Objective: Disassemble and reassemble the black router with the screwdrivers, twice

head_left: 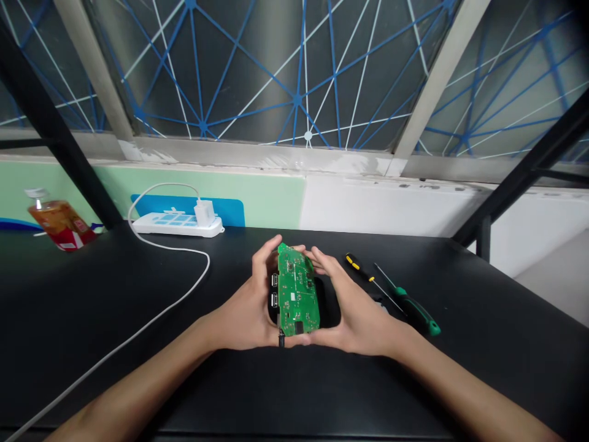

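Between my two hands, over the black table, is a green circuit board with small chips and two metal USB ports on its left side. A black casing shows behind and to the right of the board. My left hand grips the board's left side, thumb at the lower edge and a finger at the top corner. My right hand is wrapped round the casing on the right, its fingers partly hidden behind. A short black plug-like part sticks out at the board's lower left corner.
Right of my hands lie a yellow-black screwdriver and a green-handled one. A white power strip with a charger and long white cable stands back left, beside a bottle. Black frame posts rise at both sides.
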Demonstrator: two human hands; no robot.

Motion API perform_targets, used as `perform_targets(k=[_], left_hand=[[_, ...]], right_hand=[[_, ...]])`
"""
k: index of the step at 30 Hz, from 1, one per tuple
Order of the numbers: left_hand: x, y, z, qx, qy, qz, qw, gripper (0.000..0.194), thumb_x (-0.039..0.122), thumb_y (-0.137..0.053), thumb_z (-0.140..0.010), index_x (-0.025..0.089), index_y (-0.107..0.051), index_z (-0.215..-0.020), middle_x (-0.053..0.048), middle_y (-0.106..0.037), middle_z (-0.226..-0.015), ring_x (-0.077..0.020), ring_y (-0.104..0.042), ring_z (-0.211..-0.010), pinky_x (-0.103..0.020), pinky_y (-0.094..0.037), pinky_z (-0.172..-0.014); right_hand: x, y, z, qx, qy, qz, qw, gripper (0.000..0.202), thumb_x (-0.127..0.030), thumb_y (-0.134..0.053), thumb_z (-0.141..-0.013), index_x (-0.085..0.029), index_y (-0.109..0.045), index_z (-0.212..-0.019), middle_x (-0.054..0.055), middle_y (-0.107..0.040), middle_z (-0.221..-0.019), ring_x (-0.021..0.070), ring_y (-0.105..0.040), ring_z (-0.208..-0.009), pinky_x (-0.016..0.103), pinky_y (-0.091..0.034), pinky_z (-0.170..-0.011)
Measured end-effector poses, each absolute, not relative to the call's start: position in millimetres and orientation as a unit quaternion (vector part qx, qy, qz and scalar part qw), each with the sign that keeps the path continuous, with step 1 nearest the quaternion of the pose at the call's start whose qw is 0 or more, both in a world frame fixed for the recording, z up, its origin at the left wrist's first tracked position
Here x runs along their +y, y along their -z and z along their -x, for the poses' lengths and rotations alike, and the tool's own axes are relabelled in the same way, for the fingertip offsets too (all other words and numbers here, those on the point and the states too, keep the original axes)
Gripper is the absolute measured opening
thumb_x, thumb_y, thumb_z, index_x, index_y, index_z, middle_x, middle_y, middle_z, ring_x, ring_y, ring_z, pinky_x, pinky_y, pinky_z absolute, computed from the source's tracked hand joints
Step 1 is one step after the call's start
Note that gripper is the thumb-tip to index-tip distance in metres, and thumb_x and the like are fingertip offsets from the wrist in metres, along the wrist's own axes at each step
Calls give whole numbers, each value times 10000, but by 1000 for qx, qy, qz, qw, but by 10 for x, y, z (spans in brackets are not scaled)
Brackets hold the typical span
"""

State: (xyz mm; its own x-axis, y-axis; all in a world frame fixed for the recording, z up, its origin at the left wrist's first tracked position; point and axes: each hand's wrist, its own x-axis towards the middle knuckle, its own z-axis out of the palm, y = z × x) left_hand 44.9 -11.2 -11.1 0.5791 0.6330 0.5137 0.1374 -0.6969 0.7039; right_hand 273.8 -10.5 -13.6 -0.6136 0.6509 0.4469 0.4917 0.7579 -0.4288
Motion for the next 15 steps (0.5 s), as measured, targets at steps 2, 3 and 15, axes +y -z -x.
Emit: perform_targets(k=[2, 3, 15], left_hand=[[-90, 129, -429, 236, -392, -830, 319, 1288, 256, -882, -692, 363, 123, -1491, -132, -190, -1601, -364, -277, -1445, -560, -312, -1171], [-76, 141, -419, 242, -393, -828, 319, 1274, 273, -876, -703, 359, 118, -1496, -136, -199, -1595, -370, -288, -1439, -566, -323, -1163], [95, 279, -389, 288, -456, -807, 241, 1211, 264, -852, -710, 302, 42, -1526, -169, -253, -1542, -381, -337, -1397, -619, -326, -1140]], right_hand=[[-85, 154, -2755, -885, -131, 323, 309, 1223, -512, -810, -690, -308, 32, -1554, 139, -252, -1585, 370, -377, -1400, 551, -403, -1135], [-73, 162, -2763, -883, -128, 325, 313, 1233, -527, -813, -679, -306, 26, -1554, 146, -261, -1576, 374, -371, -1402, 559, -406, -1130], [4, 165, -2818, -858, -83, 376, 340, 1131, -432, -764, -735, -256, -9, -1558, 179, -296, -1498, 382, -369, -1392, 568, -421, -1104]])
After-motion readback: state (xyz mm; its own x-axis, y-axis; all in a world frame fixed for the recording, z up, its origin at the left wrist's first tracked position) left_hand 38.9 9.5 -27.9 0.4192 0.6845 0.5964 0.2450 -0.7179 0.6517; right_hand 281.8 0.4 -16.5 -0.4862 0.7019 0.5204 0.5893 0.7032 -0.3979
